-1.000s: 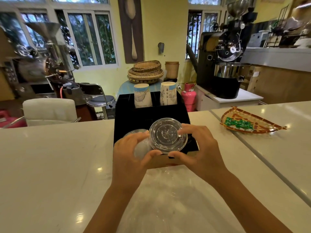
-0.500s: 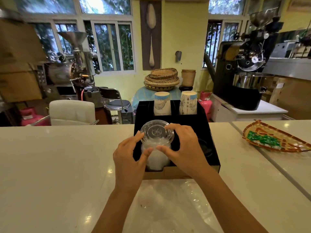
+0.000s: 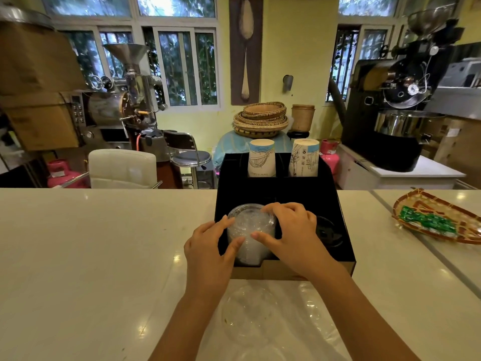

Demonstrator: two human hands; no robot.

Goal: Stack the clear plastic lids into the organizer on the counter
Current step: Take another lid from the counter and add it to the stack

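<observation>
A black organizer (image 3: 338, 204) stands on the white counter ahead of me. In its front left slot sits a stack of clear plastic lids (image 3: 247, 230). My left hand (image 3: 208, 246) grips the stack's left side, thumb across the front. My right hand (image 3: 291, 230) rests over the stack's top right edge, fingers curled on the top lid. More clear lids (image 3: 250, 316) lie on a clear plastic bag on the counter between my forearms. A dark lid (image 3: 328, 230) lies in the front right slot.
Two stacks of paper cups (image 3: 261, 158) stand in the organizer's back slots. A woven tray (image 3: 440, 220) with green packets lies on the counter at right. Behind the counter are a white chair (image 3: 122, 168), a stool and coffee roasters.
Both hands brought a clear lid from above the organizer's front down onto the stack in the left slot. The hands now press around the stack.
</observation>
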